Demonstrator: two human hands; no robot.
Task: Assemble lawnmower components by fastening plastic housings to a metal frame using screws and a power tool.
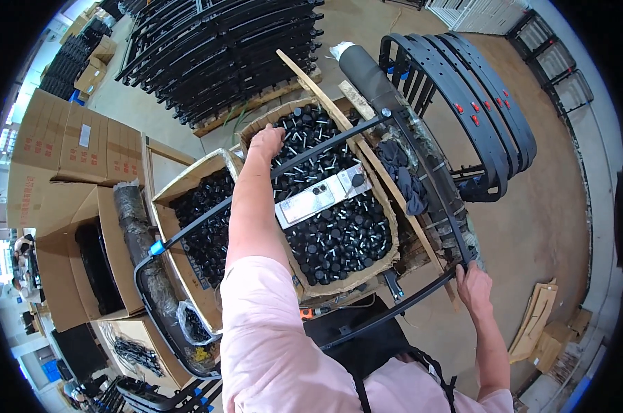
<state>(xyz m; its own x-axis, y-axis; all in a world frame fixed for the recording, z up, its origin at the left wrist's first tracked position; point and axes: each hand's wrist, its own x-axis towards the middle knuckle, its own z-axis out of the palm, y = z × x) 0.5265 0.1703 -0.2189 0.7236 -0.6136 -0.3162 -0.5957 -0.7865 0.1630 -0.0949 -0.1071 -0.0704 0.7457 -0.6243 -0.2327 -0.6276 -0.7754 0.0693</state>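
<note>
Black tubular frame point(325, 146) spans open carton point(352, 280) of black-headed bolts point(335, 237). Right hand point(474, 286) closed around frame's near right corner; left hand point(266, 142) at bolts, grasp unclear. Blue fitting point(157, 248) installed, left corner; remaining work indeterminable.

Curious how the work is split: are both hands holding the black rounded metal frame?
No: only the right hand holds the frame; the left hand is at the black round-headed bolts with silvery shanks.
</note>
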